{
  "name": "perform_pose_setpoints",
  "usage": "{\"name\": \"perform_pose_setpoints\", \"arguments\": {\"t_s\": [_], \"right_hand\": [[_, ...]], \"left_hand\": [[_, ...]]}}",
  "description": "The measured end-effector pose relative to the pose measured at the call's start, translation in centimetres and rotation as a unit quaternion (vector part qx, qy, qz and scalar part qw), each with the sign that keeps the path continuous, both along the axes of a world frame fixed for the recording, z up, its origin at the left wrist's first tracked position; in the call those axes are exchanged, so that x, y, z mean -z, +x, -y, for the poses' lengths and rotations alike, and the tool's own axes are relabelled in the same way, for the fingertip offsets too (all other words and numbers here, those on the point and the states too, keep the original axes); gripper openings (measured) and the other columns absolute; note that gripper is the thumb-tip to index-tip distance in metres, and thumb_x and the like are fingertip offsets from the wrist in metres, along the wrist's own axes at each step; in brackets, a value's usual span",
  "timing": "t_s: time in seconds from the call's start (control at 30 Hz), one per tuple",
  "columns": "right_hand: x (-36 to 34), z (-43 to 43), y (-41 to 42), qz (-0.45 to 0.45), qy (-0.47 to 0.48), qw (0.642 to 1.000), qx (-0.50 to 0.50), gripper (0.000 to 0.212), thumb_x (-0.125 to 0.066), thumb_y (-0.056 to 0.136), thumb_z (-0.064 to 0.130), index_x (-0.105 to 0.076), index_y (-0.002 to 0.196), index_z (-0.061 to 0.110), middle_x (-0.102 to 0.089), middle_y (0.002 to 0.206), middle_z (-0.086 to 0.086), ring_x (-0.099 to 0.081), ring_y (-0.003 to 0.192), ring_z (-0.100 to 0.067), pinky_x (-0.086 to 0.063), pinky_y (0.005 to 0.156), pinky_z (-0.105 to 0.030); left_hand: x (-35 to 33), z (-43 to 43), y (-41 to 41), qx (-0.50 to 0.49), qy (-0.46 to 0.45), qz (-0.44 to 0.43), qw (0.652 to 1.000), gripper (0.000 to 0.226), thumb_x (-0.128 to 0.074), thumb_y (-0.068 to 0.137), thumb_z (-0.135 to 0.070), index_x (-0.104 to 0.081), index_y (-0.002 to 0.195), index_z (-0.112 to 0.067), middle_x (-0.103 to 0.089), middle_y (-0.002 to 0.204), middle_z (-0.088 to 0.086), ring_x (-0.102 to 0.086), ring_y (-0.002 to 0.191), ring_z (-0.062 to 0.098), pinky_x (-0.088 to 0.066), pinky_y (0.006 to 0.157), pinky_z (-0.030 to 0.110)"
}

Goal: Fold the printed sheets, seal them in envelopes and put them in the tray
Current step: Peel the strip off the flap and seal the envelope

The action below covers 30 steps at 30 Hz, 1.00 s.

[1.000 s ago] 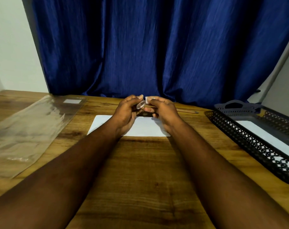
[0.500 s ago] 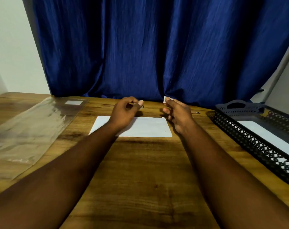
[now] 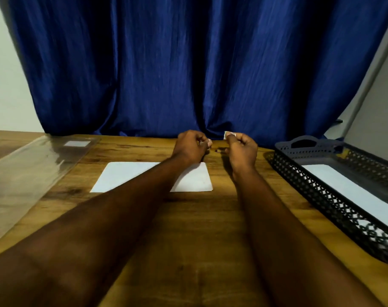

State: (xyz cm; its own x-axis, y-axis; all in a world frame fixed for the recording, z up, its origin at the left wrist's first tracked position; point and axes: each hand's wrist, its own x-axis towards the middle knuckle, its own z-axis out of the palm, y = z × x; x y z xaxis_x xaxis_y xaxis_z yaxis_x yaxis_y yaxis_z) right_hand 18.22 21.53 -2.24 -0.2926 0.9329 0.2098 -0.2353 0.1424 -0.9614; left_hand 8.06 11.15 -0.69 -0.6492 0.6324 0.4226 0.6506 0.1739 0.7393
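Hands hung near the envelope's [image 3: 126, 176] far edge.
The right hand [image 3: 243, 150] pinched a white scrap [image 3: 228, 134]; the left hand [image 3: 189, 147] was curled, hold unclear.

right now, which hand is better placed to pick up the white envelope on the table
Left, probably: the left hand sits by the far edge of the white envelope, fingers curled, nothing visibly held. The right hand pinches a small white strip, off to the envelope's right.
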Motion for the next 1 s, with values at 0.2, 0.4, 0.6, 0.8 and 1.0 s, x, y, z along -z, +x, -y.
{"name": "perform_pose_setpoints", "arguments": {"t_s": [0.2,0.4,0.6,0.8,1.0], "right_hand": [[0.8,-1.4,-1.2,-0.002,0.021,0.999,0.024,0.009,-0.076,0.095,0.018,-0.075,0.087,0.018,-0.076,0.081,-0.001,-0.073,0.077,-0.02,-0.064,0.074,-0.039],[1.4,-1.6,-1.7,0.018,0.05,0.998,0.024,0.015,-0.074,0.093,0.023,-0.072,0.079,0.022,-0.076,0.078,-0.004,-0.07,0.073,-0.019,-0.061,0.077,-0.051],[1.3,-2.0,-1.6,0.036,0.069,0.997,0.03,0.013,-0.075,0.092,0.024,-0.072,0.079,0.023,-0.074,0.073,0.006,-0.068,0.072,-0.011,-0.061,0.078,-0.044],[1.2,-1.7,-1.5,0.056,0.08,0.995,0.022,0.012,-0.081,0.089,0.024,-0.072,0.081,0.026,-0.074,0.077,0.006,-0.071,0.076,-0.015,-0.064,0.08,-0.048],[1.2,-1.1,-1.0,0.083,0.128,0.988,0.022,0.01,-0.084,0.088,0.024,-0.074,0.087,0.022,-0.075,0.082,0.005,-0.069,0.078,-0.01,-0.06,0.079,-0.035]], "left_hand": [[0.9,-6.0,-0.9,-0.047,-0.023,0.003,0.999,0.017,-0.073,0.097,-0.021,-0.075,0.08,-0.019,-0.072,0.084,-0.002,-0.07,0.083,0.015,-0.055,0.074,0.027],[1.5,-8.8,-2.1,-0.069,-0.049,-0.004,0.996,0.027,-0.068,0.095,-0.018,-0.065,0.069,-0.023,-0.071,0.082,-0.001,-0.068,0.083,0.019,-0.054,0.073,0.031],[1.9,-9.3,-2.1,-0.055,-0.037,0.015,0.998,0.012,-0.076,0.085,-0.026,-0.066,0.08,-0.023,-0.071,0.085,-0.001,-0.068,0.083,0.021,-0.058,0.074,0.035],[1.2,-5.7,-3.0,-0.062,-0.047,-0.011,0.997,0.015,-0.071,0.091,-0.023,-0.063,0.078,-0.023,-0.071,0.09,-0.001,-0.068,0.087,0.022,-0.059,0.082,0.039],[1.2,0.6,-3.4,-0.037,-0.164,-0.029,0.985,0.014,-0.07,0.092,-0.037,-0.069,0.083,-0.026,-0.071,0.097,-0.005,-0.065,0.1,0.022,-0.053,0.1,0.048]]}}
